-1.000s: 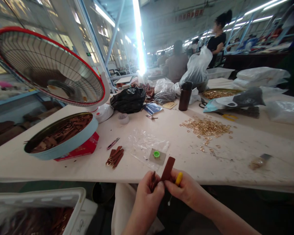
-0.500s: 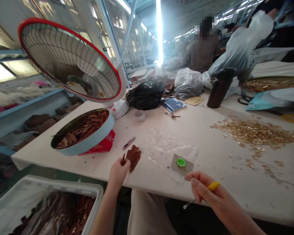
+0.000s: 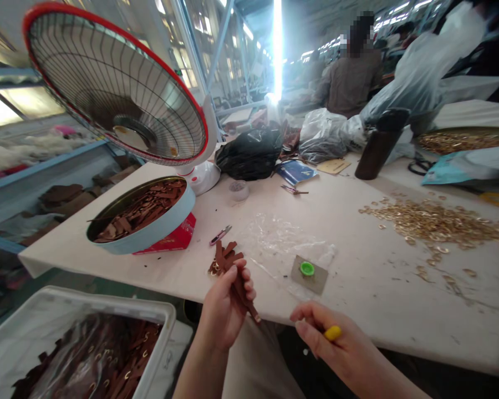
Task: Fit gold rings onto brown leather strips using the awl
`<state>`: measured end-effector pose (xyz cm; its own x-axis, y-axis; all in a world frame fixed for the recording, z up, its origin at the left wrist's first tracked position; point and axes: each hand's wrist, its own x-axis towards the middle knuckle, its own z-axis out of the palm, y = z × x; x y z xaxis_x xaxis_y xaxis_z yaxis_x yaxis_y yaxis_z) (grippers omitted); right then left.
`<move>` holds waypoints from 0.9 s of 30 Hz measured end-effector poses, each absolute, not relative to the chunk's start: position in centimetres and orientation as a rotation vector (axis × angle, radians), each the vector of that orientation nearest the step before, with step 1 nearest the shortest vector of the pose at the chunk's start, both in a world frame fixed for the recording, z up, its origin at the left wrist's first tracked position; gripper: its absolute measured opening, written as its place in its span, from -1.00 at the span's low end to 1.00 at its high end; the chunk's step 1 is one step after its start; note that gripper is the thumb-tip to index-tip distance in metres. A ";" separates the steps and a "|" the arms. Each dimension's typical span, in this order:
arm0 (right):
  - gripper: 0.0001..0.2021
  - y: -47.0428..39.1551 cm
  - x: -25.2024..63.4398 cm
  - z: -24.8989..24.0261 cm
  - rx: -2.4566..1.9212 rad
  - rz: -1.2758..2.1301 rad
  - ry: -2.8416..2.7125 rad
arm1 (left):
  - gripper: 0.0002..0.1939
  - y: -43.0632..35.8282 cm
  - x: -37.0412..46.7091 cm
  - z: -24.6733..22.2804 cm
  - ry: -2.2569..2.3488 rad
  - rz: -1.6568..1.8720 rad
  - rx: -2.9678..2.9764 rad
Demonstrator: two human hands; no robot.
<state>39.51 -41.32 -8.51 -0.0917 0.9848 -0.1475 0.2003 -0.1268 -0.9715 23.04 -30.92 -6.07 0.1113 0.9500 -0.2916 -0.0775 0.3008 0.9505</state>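
Observation:
My left hand (image 3: 228, 305) is wrapped round a bundle of brown leather strips (image 3: 225, 258) at the table's front edge. The strips fan out past the fingers, and gold rings show at their left side. To the right, my right hand (image 3: 328, 338) is closed round a thin tool with a yellow handle (image 3: 332, 333). Its handle end pokes out behind the fingers, and most of its shaft is hidden now. Beyond that hand, a small green dish (image 3: 306, 269) sits on a grey square plate (image 3: 316, 281). Pink-handled thread snips (image 3: 220, 235) lie behind the strips.
At left, a round tin (image 3: 149, 219) of brown strips leans on a red box, with a fan (image 3: 116, 88) over it. A white crate (image 3: 170, 321) stands below. Gold rings (image 3: 432, 221) are heaped at right, near a dark bottle (image 3: 381, 147). A co-worker (image 3: 351, 77) is behind.
My left hand has moved right and turned palm up, now holding strips in a bunch. My right hand has shifted left with the yellow-handled tool, towards my left hand.

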 end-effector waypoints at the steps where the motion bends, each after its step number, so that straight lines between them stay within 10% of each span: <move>1: -0.71 -41.7 39.3 -8.4 -1.380 1.274 -1.409 | -0.77 -32.3 24.2 -5.4 1.014 0.973 0.751; 20: -0.75 -48.1 42.5 -5.6 -1.586 0.635 -1.614 | -0.65 -42.2 29.6 -5.2 0.990 0.748 1.029; 27: -0.74 -47.0 54.4 -6.3 -2.291 0.108 -1.533 | -0.60 -41.4 30.2 -6.2 0.974 0.726 0.970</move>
